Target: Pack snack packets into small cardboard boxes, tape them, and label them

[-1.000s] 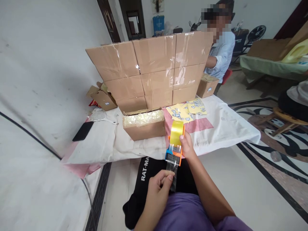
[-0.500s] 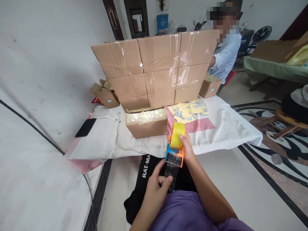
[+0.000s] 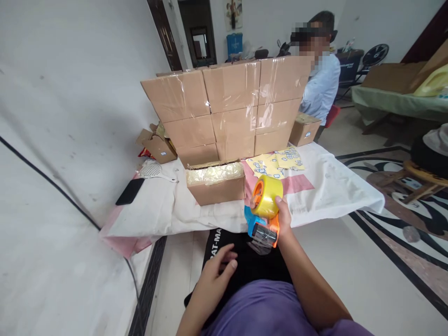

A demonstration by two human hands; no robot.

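Observation:
My right hand [image 3: 284, 219] grips an orange and blue tape dispenser [image 3: 263, 223] with a yellow roll of tape [image 3: 268, 196], held over the near edge of the table. A short loose tail of clear tape hangs from the dispenser. My left hand [image 3: 214, 275] hovers lower over my lap, fingers loosely apart and holding nothing. Just beyond the dispenser an open cardboard box [image 3: 216, 183] with plastic-wrapped contents sits on the white tablecloth [image 3: 332, 186].
Behind it rises a stack of sealed, taped cardboard boxes [image 3: 231, 109]. Yellow label sheets [image 3: 275, 162] lie to the right, a black phone [image 3: 129, 191] and a white strainer [image 3: 151, 170] to the left. Another person [image 3: 320, 84] sits behind the stack. A wall runs along the left.
My left hand has let go of the tape end and dropped away. My right hand lifted and turned the dispenser, so the roll now faces me sideways.

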